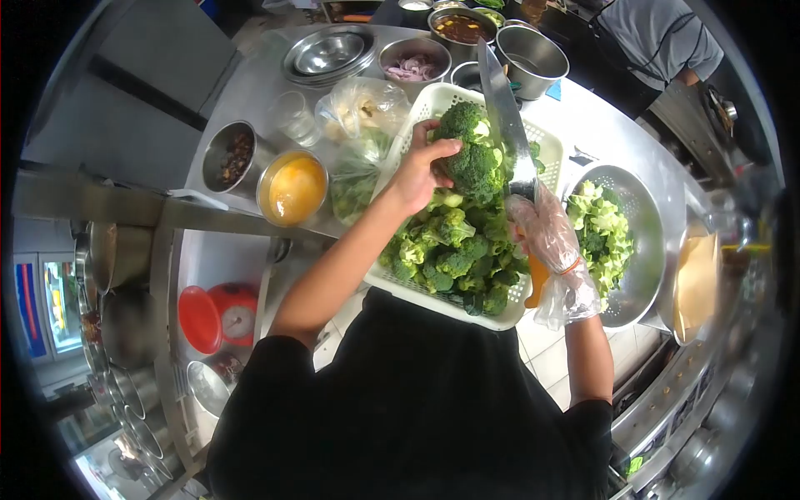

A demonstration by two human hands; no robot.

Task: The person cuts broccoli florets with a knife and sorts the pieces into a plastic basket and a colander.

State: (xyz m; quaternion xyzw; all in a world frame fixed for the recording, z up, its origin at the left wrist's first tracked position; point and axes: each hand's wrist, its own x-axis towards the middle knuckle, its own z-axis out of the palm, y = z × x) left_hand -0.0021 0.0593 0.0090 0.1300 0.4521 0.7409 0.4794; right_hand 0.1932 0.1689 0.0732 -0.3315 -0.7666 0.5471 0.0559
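Observation:
My bare left hand (421, 171) is closed around a head of broccoli (473, 167), held above a white plastic basket (425, 102). More broccoli pieces (454, 250) fill the basket below. In a clear plastic glove fastened with an orange band, my right hand (546, 233) grips a large kitchen knife (504, 117). The blade points up and away from me, close against the right side of the broccoli head. Part of the knife's orange handle shows under the glove. To the right, a perforated metal colander (646, 242) holds cut broccoli florets (602, 233).
Left of the basket are plastic bags of food (362, 108), a container of yellow liquid (293, 187) and a metal pot (229, 154). Stacked metal bowls (329, 54) and a bowl of sliced onion (414, 67) stand behind. Another person (654, 37) is at the upper right.

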